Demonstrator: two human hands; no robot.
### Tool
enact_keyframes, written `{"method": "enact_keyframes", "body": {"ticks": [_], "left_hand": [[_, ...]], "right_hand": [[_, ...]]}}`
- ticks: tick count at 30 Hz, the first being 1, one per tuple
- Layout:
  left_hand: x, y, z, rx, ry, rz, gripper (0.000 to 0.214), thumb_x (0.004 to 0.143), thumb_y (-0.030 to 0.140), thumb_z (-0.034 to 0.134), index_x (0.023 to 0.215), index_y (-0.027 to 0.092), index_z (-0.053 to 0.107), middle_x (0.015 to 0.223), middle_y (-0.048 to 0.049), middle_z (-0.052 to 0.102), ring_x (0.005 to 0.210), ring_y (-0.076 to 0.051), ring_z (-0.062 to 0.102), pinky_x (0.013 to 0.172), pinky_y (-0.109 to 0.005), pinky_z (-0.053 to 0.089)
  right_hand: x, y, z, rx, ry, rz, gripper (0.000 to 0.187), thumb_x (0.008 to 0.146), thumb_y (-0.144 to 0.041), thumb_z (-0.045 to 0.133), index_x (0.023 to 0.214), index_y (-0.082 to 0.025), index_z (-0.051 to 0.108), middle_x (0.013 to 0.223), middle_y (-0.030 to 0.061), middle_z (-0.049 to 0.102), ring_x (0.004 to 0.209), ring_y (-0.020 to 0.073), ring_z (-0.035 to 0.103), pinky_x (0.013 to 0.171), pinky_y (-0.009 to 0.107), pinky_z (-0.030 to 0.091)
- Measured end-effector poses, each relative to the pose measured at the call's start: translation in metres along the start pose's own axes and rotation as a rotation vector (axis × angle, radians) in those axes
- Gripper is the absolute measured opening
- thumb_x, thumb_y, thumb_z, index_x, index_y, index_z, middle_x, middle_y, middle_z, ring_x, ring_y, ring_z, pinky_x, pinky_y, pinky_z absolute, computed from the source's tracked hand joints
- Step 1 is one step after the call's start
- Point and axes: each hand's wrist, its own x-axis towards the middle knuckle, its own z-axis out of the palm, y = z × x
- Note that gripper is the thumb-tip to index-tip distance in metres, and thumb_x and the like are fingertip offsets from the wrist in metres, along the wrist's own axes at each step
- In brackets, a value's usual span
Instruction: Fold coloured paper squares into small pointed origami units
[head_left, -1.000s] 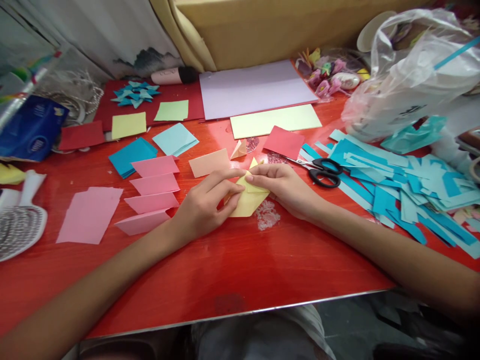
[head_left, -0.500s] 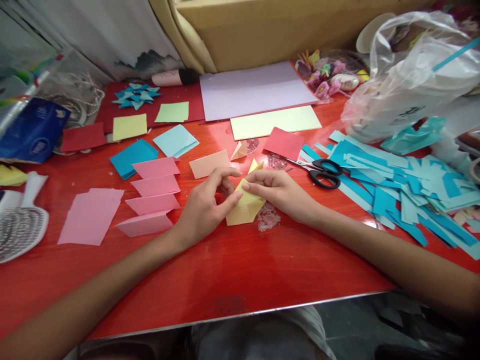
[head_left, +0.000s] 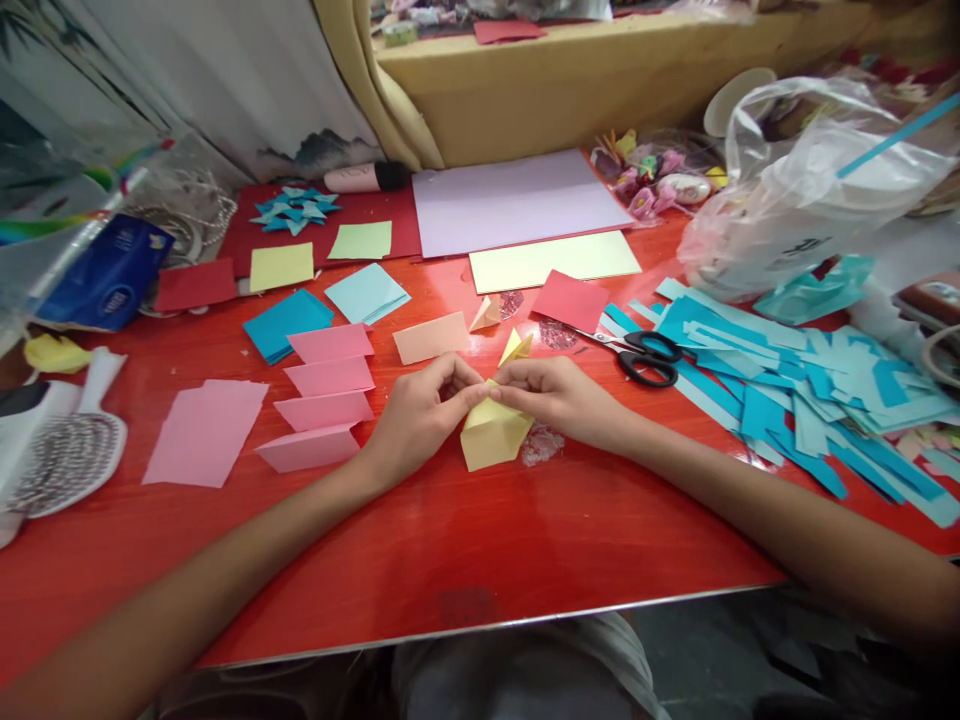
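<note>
Yellow paper, folded, matte, sits at table centre, just ahead of the person. Long axis runs approx 1-to-7 o'clock: narrow end points away at 1, under the fingertips; blunt, squared end faces 7, toward the person. Lower part lies on the red table, glossy wood-grain top.

Left hand comes in from 8 o'clock, thumb + index pinching the paper's far end; other fingers curled. Right hand comes in from 4 o'clock, also pinching that end, fingertips meeting the left's. Both hands cover the top of the fold, so the crease there can't be read.

Around it:
- 12 o'clock, just beyond the knuckles: small yellow folded piece, pointed, standing up a bit.
- 11 o'clock: peach rectangle, flat.
- 9 o'clock: column of four pink folded pieces; further out a flat pink sheet.
- 3 o'clock, touching the paper's edge: clear glittery scrap, partly under the right wrist.
- 2 o'clock: black-handled scissors, blades toward 9–10, near the right hand but apart.
- 3 o'clock, far: loose heap of blue paper strips, long thin offcuts.
- 12 o'clock, far: pale yellow sheet, then lilac sheet.
- 2 o'clock, far: crinkled clear plastic bag.
</note>
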Motion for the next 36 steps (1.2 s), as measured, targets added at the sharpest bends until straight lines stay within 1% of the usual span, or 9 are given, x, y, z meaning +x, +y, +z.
{"method": "enact_keyframes", "body": {"ticks": [5, 12, 18, 20, 23, 25, 27, 33, 36], "left_hand": [[0.002, -0.002, 0.0, 0.039, -0.009, 0.038, 0.02, 0.083, 0.035, 0.052, 0.076, 0.017, 0.053, 0.067, 0.0025, 0.052, 0.061, -0.009, 0.048, 0.057, -0.021, 0.038], [0.004, -0.007, 0.002, -0.031, -0.043, 0.091, 0.017, 0.083, 0.026, 0.052, 0.1, 0.021, 0.051, 0.078, 0.0011, 0.052, 0.072, -0.011, 0.051, 0.064, -0.022, 0.041], [0.004, -0.009, 0.001, -0.102, 0.106, 0.106, 0.02, 0.083, 0.022, 0.052, 0.103, 0.023, 0.052, 0.077, 0.0019, 0.049, 0.072, -0.01, 0.05, 0.066, -0.021, 0.042], [0.004, -0.01, 0.0, -0.124, 0.198, 0.116, 0.019, 0.083, 0.021, 0.052, 0.102, 0.022, 0.051, 0.077, 0.002, 0.048, 0.073, -0.01, 0.05, 0.067, -0.021, 0.042], [0.006, -0.011, 0.0, -0.154, 0.281, 0.11, 0.017, 0.083, 0.021, 0.052, 0.1, 0.022, 0.049, 0.079, 0.0014, 0.048, 0.075, -0.01, 0.05, 0.067, -0.021, 0.043], [0.007, -0.011, -0.001, -0.163, 0.25, 0.102, 0.016, 0.083, 0.022, 0.054, 0.098, 0.022, 0.051, 0.081, 0.0005, 0.049, 0.077, -0.011, 0.051, 0.068, -0.022, 0.044], [0.008, -0.011, -0.001, -0.175, 0.207, 0.095, 0.016, 0.082, 0.025, 0.056, 0.097, 0.022, 0.053, 0.084, -0.0002, 0.051, 0.08, -0.011, 0.053, 0.069, -0.022, 0.045], [0.012, -0.012, -0.001, -0.418, 0.203, 0.042, 0.031, 0.082, 0.037, 0.056, 0.108, 0.022, 0.047, 0.101, -0.0041, 0.059, 0.088, -0.014, 0.059, 0.074, -0.027, 0.05], [0.012, -0.009, 0.0, -0.388, 0.124, 0.054, 0.034, 0.079, 0.031, 0.061, 0.109, 0.021, 0.049, 0.106, -0.0043, 0.06, 0.092, -0.015, 0.06, 0.077, -0.026, 0.05]], "right_hand": [[-0.001, -0.001, 0.001, -0.001, -0.013, -0.005, 0.028, 0.085, -0.037, 0.05, 0.07, -0.014, 0.056, 0.056, -0.0038, 0.041, 0.051, 0.0067, 0.034, 0.047, 0.021, 0.024], [0.002, 0.004, 0.004, 0.273, 0.138, 0.102, 0.023, 0.082, -0.035, 0.054, 0.075, -0.013, 0.059, 0.067, 0.0007, 0.054, 0.06, 0.0103, 0.05, 0.054, 0.022, 0.036], [0.003, 0.006, 0.005, 0.467, 0.292, 0.094, 0.018, 0.081, -0.033, 0.056, 0.076, -0.015, 0.057, 0.07, -0.0001, 0.058, 0.061, 0.0091, 0.053, 0.057, 0.021, 0.041], [0.003, 0.003, 0.003, 0.447, 0.222, 0.113, 0.018, 0.082, -0.031, 0.055, 0.072, -0.016, 0.053, 0.065, -0.0012, 0.058, 0.057, 0.0086, 0.054, 0.054, 0.021, 0.042], [0.003, -0.003, -0.003, 0.435, -0.085, 0.194, 0.018, 0.081, -0.029, 0.056, 0.07, -0.017, 0.05, 0.061, 0.0005, 0.062, 0.052, 0.0106, 0.059, 0.051, 0.022, 0.046], [0.002, -0.006, -0.006, 0.402, -0.191, 0.192, 0.018, 0.081, -0.029, 0.056, 0.071, -0.015, 0.053, 0.062, 0.0015, 0.063, 0.052, 0.0105, 0.06, 0.05, 0.022, 0.047], [0.001, -0.007, -0.007, 0.366, -0.204, 0.169, 0.019, 0.082, -0.03, 0.056, 0.071, -0.015, 0.055, 0.06, 0.0006, 0.062, 0.048, 0.0089, 0.058, 0.046, 0.02, 0.045], [0.003, 0.0, -0.001, 0.521, 0.098, 0.094, 0.019, 0.084, -0.032, 0.055, 0.076, -0.015, 0.052, 0.063, 0.0, 0.063, 0.043, 0.0068, 0.056, 0.043, 0.018, 0.043], [0.003, -0.001, 0.002, 0.549, 0.105, 0.097, 0.019, 0.084, -0.034, 0.055, 0.079, -0.015, 0.052, 0.066, 0.0009, 0.063, 0.048, 0.0081, 0.059, 0.048, 0.02, 0.048]]}}
